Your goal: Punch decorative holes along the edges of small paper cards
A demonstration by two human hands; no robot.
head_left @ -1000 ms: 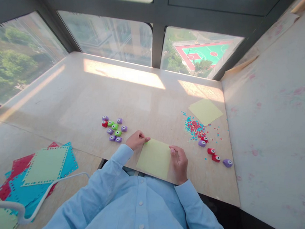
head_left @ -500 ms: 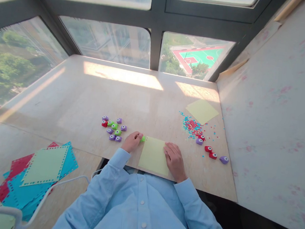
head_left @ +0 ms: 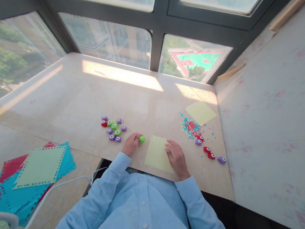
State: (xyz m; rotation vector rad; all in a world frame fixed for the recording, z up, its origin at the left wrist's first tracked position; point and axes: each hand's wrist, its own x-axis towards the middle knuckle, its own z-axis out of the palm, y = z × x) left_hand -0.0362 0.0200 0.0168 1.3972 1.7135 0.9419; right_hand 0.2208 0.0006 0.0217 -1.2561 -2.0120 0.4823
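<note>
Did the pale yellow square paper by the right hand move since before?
Yes. The pale yellow square paper moved right, farther from the cluster of purple, green and red punches at left.

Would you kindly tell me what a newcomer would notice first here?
Likely the bright green piece in the left hand, left of the yellow sheet under the right hand. Next come the red-and-blue confetti farther right and the overlapping punched sheets at lower left.
</note>
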